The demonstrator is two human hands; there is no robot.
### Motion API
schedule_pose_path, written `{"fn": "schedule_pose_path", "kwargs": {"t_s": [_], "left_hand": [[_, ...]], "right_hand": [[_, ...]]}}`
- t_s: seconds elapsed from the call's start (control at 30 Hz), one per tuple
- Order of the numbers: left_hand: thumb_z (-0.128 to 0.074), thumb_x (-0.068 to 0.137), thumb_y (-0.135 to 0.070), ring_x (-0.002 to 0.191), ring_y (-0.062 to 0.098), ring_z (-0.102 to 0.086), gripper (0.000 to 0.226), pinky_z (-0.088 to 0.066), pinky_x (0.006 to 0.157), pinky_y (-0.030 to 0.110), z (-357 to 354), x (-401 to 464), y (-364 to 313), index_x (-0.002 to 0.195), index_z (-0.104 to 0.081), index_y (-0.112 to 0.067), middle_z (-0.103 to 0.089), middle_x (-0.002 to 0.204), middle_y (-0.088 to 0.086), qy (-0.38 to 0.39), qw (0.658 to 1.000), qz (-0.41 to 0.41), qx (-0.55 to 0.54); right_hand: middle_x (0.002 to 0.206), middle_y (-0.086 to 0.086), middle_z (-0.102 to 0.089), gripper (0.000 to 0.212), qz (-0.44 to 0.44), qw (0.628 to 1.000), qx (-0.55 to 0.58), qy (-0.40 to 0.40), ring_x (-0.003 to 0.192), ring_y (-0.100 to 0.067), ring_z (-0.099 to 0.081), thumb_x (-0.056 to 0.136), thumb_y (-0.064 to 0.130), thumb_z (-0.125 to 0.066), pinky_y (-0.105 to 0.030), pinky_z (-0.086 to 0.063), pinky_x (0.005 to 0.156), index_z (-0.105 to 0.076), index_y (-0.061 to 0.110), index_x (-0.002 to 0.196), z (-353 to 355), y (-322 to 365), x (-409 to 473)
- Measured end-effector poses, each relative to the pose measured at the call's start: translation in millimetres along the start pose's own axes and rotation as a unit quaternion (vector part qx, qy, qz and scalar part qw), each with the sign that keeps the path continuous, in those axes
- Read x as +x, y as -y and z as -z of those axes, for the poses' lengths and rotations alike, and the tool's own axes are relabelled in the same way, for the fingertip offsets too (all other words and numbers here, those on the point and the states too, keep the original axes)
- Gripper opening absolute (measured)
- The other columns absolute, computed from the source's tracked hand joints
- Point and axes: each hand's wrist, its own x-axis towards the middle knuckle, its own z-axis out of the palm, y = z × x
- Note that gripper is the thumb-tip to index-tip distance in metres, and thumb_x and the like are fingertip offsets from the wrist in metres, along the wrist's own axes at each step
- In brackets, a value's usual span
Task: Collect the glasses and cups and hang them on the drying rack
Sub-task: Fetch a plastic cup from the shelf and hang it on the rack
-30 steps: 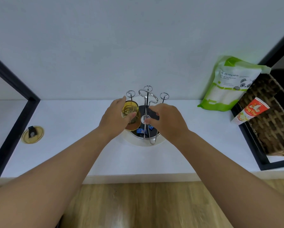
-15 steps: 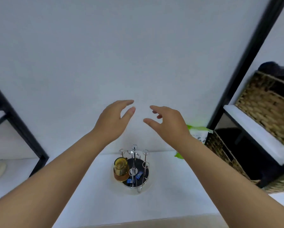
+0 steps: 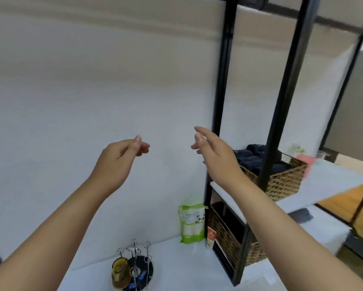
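Whereas a second ago both hands were down at the drying rack [image 3: 134,267], the left seating an amber glass [image 3: 119,273] on a peg, they are now raised well above it and apart from everything, and the view has swung up and to the right. The left hand [image 3: 117,158] is empty, its fingers loosely curled toward the thumb; the right hand [image 3: 215,156] is empty too, with fingers extended and slightly spread. The amber glass hangs inverted on a left-hand peg of the rack, which stands on the white bench [image 3: 176,269] near the bottom edge; the other pegs appear bare. Judged from this, one hanging step is complete and the search for the next vessel is under way. A pink cup [image 3: 305,163] stands at the far right, on the white shelf [image 3: 331,181] beyond the wicker basket [image 3: 281,181], with what may be a clear glass behind it, too blurred to confirm; it is the likely next target. A green pouch [image 3: 192,223] leans against the wall beside the black shelf frame [image 3: 220,127].
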Motion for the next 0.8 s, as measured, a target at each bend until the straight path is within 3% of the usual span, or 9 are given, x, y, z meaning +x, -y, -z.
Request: {"fn": "schedule_pose_path", "kwargs": {"t_s": [0.13,0.3,0.37,0.53,0.7,0.8], "left_hand": [[-0.037,0.105,-0.057,0.105,0.000,-0.068,0.046,-0.048,0.101,0.032,-22.2,-7.2,-41.8,0.107,-0.076,-0.032,-0.076,0.105,-0.018,0.050,0.997,-0.041,-0.039],[-0.039,0.104,-0.056,0.103,0.002,-0.069,0.046,-0.049,0.098,0.032,-57.1,-13.7,-78.6,0.106,-0.077,-0.031,-0.077,0.103,-0.017,0.116,0.987,-0.083,-0.075],[-0.039,0.106,-0.054,0.102,0.000,-0.068,0.045,-0.048,0.097,0.028,-73.5,-17.0,-90.5,0.107,-0.077,-0.029,-0.077,0.103,-0.016,0.142,0.982,-0.092,-0.084],[-0.037,0.101,-0.060,0.102,-0.005,-0.067,0.050,-0.047,0.093,0.021,-130.2,-28.1,-111.3,0.111,-0.076,-0.030,-0.076,0.103,-0.017,0.214,0.964,-0.114,-0.105],[-0.034,0.101,-0.063,0.106,-0.006,-0.065,0.049,-0.050,0.094,0.027,-204.2,-30.6,-124.4,0.117,-0.073,-0.037,-0.075,0.105,-0.020,0.275,0.948,-0.121,-0.108],[-0.035,0.101,-0.063,0.106,-0.002,-0.065,0.045,-0.054,0.091,0.030,-254.3,-27.5,-135.5,0.119,-0.070,-0.041,-0.073,0.105,-0.021,0.299,0.939,-0.117,-0.121]], "right_hand": [[0.121,0.009,-0.072,0.051,-0.003,0.999,-0.020,-0.047,0.109,0.003,-0.064,0.105,0.057,-0.043,-0.043,-0.051,0.108,-0.054,0.034,0.150,46.3,32.1,-29.1],[0.126,0.008,-0.070,0.048,-0.012,0.993,-0.069,-0.092,0.102,0.011,-0.062,0.108,0.050,-0.042,-0.034,-0.051,0.104,-0.054,0.031,0.150,87.8,51.3,-65.5],[0.127,0.008,-0.070,0.048,-0.021,0.991,-0.085,-0.099,0.105,0.012,-0.061,0.108,0.052,-0.041,-0.035,-0.050,0.105,-0.053,0.032,0.150,101.0,54.4,-80.5],[0.140,0.005,-0.066,0.069,-0.047,0.982,-0.142,-0.115,0.132,-0.011,-0.057,0.097,0.072,-0.033,-0.047,-0.047,0.113,-0.050,0.035,0.152,139.5,42.2,-105.9],[0.141,0.007,-0.064,0.060,-0.095,0.972,-0.153,-0.153,0.134,-0.011,-0.055,0.103,0.067,-0.034,-0.050,-0.047,0.113,-0.050,0.037,0.152,191.3,5.2,-120.4],[0.145,0.009,-0.062,0.066,-0.117,0.964,-0.154,-0.185,0.136,-0.012,-0.054,0.098,0.075,-0.033,-0.051,-0.047,0.113,-0.048,0.041,0.153,230.7,-23.8,-126.2]]}}
